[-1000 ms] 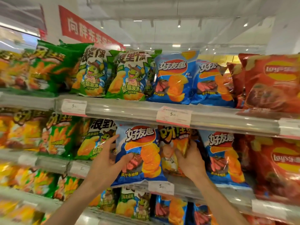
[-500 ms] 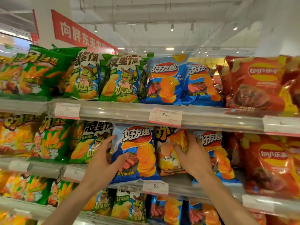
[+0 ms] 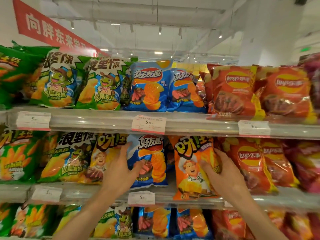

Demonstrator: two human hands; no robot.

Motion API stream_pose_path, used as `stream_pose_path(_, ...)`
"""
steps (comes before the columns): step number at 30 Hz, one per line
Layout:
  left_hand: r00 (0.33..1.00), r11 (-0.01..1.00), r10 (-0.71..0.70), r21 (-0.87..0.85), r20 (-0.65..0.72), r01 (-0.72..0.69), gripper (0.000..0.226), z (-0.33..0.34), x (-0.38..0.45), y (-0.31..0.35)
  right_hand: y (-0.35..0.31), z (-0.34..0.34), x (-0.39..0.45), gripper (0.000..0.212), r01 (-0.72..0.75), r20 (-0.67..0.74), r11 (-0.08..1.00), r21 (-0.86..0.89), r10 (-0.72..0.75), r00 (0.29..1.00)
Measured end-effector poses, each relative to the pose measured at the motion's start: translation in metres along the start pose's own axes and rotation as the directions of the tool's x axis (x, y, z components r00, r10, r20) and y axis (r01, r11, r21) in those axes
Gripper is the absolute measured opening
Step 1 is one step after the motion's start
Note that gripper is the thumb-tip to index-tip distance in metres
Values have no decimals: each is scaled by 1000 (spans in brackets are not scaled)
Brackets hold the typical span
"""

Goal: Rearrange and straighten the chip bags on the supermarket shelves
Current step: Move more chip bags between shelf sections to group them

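Gripping a blue chip bag (image 3: pixel 152 160) by its left edge, our left hand (image 3: pixel 121 168) has the fingers curled behind the pack and the thumb pressed across its front. The bag stands upright on the middle shelf (image 3: pixel 103 193), its bottom at the shelf's front edge, just above a white price tag (image 3: pixel 141 197).

Our right hand (image 3: pixel 223 172) holds an orange chip bag (image 3: pixel 192 168) by its right edge, thumb laid over the printed front and fingers wrapped round the side. This bag also stands upright, with its bottom hanging slightly over the front edge of the same shelf. A narrow dark gap separates the two packs.

Left of the blue bag, partly hidden by our left hand, sits a yellow-orange bag (image 3: pixel 103 158), then a green-and-white bag with a frog (image 3: pixel 69 160), then a green bag (image 3: pixel 17 156) toward the shelf's left end. Right of the orange bag, red bags (image 3: pixel 249 163) run toward the right end.

On the top shelf (image 3: pixel 190 122) we see green frog bags (image 3: pixel 102 85) at left, blue bags (image 3: pixel 149 87) in the middle and more red ones (image 3: pixel 233 90) at right. A red banner (image 3: pixel 52 30) hangs above the left end.
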State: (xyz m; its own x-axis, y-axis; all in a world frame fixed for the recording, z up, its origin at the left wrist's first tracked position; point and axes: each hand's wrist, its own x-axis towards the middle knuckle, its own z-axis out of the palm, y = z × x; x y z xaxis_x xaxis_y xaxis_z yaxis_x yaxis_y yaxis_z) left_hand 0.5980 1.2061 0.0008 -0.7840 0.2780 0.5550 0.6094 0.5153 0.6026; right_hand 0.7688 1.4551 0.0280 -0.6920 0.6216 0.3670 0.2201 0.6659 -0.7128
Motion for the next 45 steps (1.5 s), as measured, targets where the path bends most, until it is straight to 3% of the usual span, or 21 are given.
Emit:
stream_pose_path(5,999,999,-28,30,46,26,66,33,10,7,17,-15,-10,80,-22,-30,999,34,23,999)
stream_pose_path(10,977,987,-108,141,186,82,75,53,12,17,26,-30,-19,76,-37,-33,999,33,38,999)
stream_pose_path(13,989,983,-102,162,109,83,73,50,4,20,30,-35,-21,73,-31,-24,998,54,33,999)
stream_pose_path(15,1000,990,14,142,14,-16,70,47,-7,27,31,-35,-22,70,-26,-12,995,94,27,1000)
stream_pose_path(16,997,991,79,105,-14,-77,67,46,-14,32,30,-34,-23,69,-29,4,992,122,29,1000)
stream_pose_path(18,992,991,111,-85,65,-105,60,41,-29,48,29,-30,-26,71,-37,42,982,186,30,999)
stream_pose_path(21,951,924,48,-375,305,73,61,36,-48,70,25,-18,-29,86,-54,115,958,283,22,993)
stream_pose_path(25,922,858,-30,-463,386,222,68,21,-69,80,10,3,-38,82,-66,204,934,351,-8,979)
stream_pose_path(27,933,851,-61,-470,355,235,65,11,-79,79,0,16,-46,71,-72,239,921,382,-23,971)
stream_pose_path(30,947,837,-118,-482,300,257,58,-12,-89,68,-18,39,-58,74,-93,307,898,429,-49,951)
stream_pose_path(37,961,859,-194,-438,198,264,66,-93,-115,9,-81,101,-95,59,-44,388,903,427,-140,911)
stream_pose_path(41,965,886,-238,-383,112,263,58,-162,-129,-40,-148,151,-126,72,20,414,908,419,-211,885)
stream_pose_path(45,957,896,-289,-341,37,284,65,-240,-148,-102,-216,210,-168,81,56,477,910,410,-267,837)
